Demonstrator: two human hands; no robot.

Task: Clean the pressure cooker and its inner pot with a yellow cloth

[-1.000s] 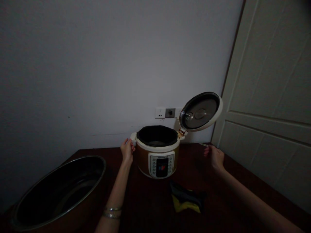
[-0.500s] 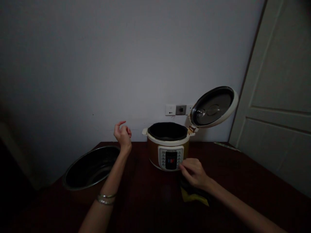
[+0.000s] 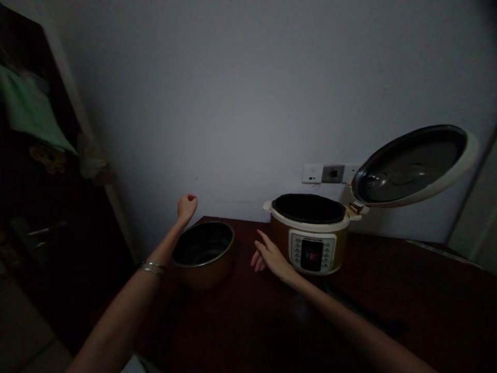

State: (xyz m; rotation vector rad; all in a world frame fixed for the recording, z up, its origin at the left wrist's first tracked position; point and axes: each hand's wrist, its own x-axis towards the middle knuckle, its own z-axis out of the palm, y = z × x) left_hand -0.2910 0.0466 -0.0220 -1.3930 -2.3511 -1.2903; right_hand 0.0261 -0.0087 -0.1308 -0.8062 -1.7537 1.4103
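A round inner pot, brownish-gold outside and dark inside, stands upright on the dark red table at centre left. My left hand is raised beyond its left rim, with the fingers curled and nothing visible in them. My left forearm, with bracelets at the wrist, passes in front of the pot's left side. My right hand hovers between the pot and the rice cooker, its fingers apart and holding nothing. The cooker is gold and white, with a dark interior and a front button panel. Its lid is tipped up to the right.
Wall sockets sit behind the cooker. A dark, unclear object lies on the table in front of it. At the left is a dark door with a handle and a hanging green cloth.
The view has turned left, so the pot and cooker appear farther right. My right hand has moved from before the cooker's panel toward the pot and opened. My left fingers are curled more.
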